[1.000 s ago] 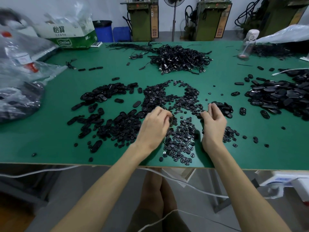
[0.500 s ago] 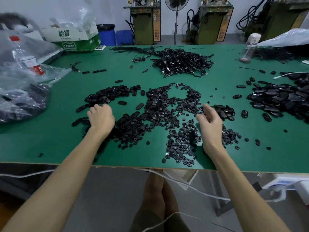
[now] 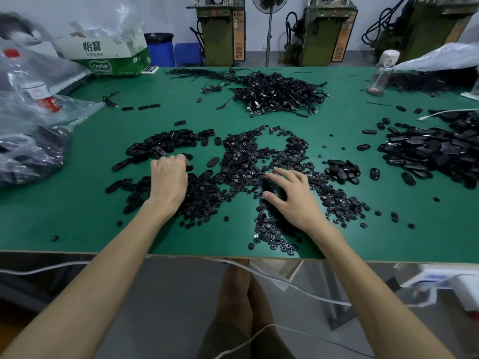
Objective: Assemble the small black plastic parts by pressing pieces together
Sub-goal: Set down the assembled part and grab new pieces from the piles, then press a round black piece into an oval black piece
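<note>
Small black plastic parts lie in heaps on the green table (image 3: 77, 208). Oval shells (image 3: 166, 145) are heaped at centre left and small round discs (image 3: 259, 154) in the middle. My left hand (image 3: 168, 181) lies on the oval shells with its fingers curled down, and an oval shell (image 3: 189, 167) shows at its fingertips. My right hand (image 3: 294, 196) is spread over the round discs, fingers nearly straight, fingertips touching the discs. Parts under both palms are hidden.
A heap of black cabled parts (image 3: 277, 95) lies at the back centre, and a large heap of oval shells (image 3: 430, 151) at the right. Clear plastic bags (image 3: 28, 141) and a cardboard box (image 3: 108, 57) stand at the left. White cables hang below the table's front edge.
My left hand went from the middle, close to my right hand, out left to the oval shells, then shifted slightly right. My right hand slid left onto the round discs and spread its fingers.
</note>
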{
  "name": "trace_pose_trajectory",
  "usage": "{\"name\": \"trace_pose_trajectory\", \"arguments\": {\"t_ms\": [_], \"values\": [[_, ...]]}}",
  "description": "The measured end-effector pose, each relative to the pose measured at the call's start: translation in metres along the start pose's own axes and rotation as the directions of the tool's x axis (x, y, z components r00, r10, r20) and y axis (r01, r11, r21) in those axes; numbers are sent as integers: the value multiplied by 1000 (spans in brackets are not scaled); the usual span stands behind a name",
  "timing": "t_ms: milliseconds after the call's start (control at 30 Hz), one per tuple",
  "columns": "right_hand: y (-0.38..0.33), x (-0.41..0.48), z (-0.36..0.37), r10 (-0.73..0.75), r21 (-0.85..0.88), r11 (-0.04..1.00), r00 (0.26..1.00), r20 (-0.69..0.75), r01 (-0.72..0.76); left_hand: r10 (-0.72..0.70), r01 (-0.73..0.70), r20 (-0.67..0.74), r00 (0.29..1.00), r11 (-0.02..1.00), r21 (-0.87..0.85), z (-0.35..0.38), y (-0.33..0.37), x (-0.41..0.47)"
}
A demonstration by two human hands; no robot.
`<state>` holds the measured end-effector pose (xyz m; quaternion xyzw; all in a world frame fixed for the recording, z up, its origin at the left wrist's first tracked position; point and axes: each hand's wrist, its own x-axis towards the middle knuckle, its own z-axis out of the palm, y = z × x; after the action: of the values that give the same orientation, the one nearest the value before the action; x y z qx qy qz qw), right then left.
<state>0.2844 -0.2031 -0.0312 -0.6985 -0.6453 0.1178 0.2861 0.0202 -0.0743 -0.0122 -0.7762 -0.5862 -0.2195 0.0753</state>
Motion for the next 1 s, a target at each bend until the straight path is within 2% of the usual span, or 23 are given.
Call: {"name": "trace_pose_trajectory", "arguments": {"t_ms": [100,167,233,267,333,367,500,567,667,800,1000], "values": [[0,2,3,4,-76,997,1000,22,-3,-31,25,-21,999,966,-257,-7,30,-3],[1,2,2,11,-37,999,1000,-15,-12,-45,58,37,998,869,-491,-14,55,-8],[1,1,1,34,29,999,997,-67,-32,-67,162,157,985,660,-733,-21,79,-12],[2,1,0,50,58,997,995,-91,-45,-72,243,240,968,503,-829,-24,91,-15],[2,2,-2,76,90,994,989,-125,-65,-40,384,384,923,202,-901,-25,108,-21],[2,2,-3,83,95,993,988,-133,-71,-24,408,409,912,128,-904,-22,115,-24],[1,2,-4,92,106,992,984,-155,-76,-12,439,440,898,-63,-896,-10,138,-33],[2,1,-4,89,127,990,982,-164,-69,-12,427,430,903,-91,-900,-3,146,-36],[2,-1,-5,85,163,986,968,-236,-46,-27,403,406,913,-79,-912,6,151,-39],[2,-6,-8,178,369,928,938,-298,-59,-42,361,361,932,-14,-933,15,149,-42],[4,-8,-12,218,534,845,925,-310,-20,-5,327,328,945,64,-943,19,148,-43]]}}
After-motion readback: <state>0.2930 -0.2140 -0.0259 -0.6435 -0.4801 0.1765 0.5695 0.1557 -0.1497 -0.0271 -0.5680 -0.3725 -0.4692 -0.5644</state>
